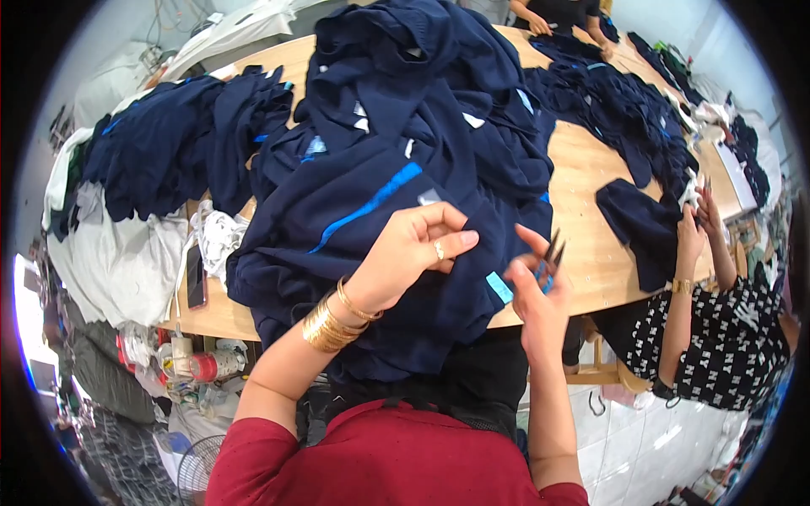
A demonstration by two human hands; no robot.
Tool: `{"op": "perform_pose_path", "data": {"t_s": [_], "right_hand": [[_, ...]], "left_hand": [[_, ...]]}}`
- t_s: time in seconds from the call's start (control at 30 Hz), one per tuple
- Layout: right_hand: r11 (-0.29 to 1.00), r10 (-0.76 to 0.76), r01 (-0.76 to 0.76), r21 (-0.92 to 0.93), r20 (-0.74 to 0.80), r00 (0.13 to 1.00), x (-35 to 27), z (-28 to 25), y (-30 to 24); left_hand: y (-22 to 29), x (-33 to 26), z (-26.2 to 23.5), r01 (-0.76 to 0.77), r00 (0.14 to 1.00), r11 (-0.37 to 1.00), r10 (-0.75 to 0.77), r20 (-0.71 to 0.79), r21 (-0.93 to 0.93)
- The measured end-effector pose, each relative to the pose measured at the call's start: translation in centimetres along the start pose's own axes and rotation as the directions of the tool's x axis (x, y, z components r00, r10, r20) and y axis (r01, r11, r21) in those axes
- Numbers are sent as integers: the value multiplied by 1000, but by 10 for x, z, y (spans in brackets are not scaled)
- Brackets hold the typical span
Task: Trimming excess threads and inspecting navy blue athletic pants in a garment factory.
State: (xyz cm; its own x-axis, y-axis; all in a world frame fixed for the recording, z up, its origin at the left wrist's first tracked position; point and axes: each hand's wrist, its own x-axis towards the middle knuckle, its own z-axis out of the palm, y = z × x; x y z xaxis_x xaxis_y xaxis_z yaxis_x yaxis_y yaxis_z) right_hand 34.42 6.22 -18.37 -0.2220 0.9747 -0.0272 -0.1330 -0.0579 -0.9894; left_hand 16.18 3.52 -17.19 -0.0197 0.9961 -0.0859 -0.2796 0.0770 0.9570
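In front of me a large pile of navy garments (422, 101) spreads over the table and hangs past its near edge. My left hand (418, 244) is closed in a pinch over the nearest garment. What lies between its thumb and fingers is too small or hidden to make out. A bright blue stripe (367, 207) runs along the cloth beyond that wrist. My right hand (540, 291) grips small scissors (553, 253) with dark blades pointing up and away and a blue handle. Just left of the right hand is a light blue tag (499, 287) at the garment's edge.
More navy garments (169, 143) lie at the left of the wooden table (582, 181), others (607, 101) at the right. A phone (197, 277) rests near white cloth strips (221, 240). A co-worker (709, 337) handles navy cloth at right; another person (561, 17) works at the far side.
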Motion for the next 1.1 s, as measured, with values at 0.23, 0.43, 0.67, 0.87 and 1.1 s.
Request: {"op": "perform_pose_path", "data": {"t_s": [0.23, 0.43, 0.67, 0.87, 1.1], "right_hand": [[932, -225, 259, -255, 154, 962, 12, -6, 11], [997, -82, 83, 3, 152, 985, 5, -12, 1], [999, -49, 54, -9, 305, 951, 1, -7, -15], [999, 33, -25, -28, 336, 941, 5, -6, -18], [978, 158, -96, -185, 358, 920, 4, -14, -6]], "left_hand": [[-15, -5, 6, -131, 990, 957, 111, 92, 257], [16, 4, 9, -323, 931, 879, 229, 285, 350], [8, 25, 1, -181, 875, 916, -16, 483, 359], [20, 19, -23, -638, 744, 607, 330, 580, 474], [33, -17, -62, -234, 971, 868, 185, 152, 439]]}}
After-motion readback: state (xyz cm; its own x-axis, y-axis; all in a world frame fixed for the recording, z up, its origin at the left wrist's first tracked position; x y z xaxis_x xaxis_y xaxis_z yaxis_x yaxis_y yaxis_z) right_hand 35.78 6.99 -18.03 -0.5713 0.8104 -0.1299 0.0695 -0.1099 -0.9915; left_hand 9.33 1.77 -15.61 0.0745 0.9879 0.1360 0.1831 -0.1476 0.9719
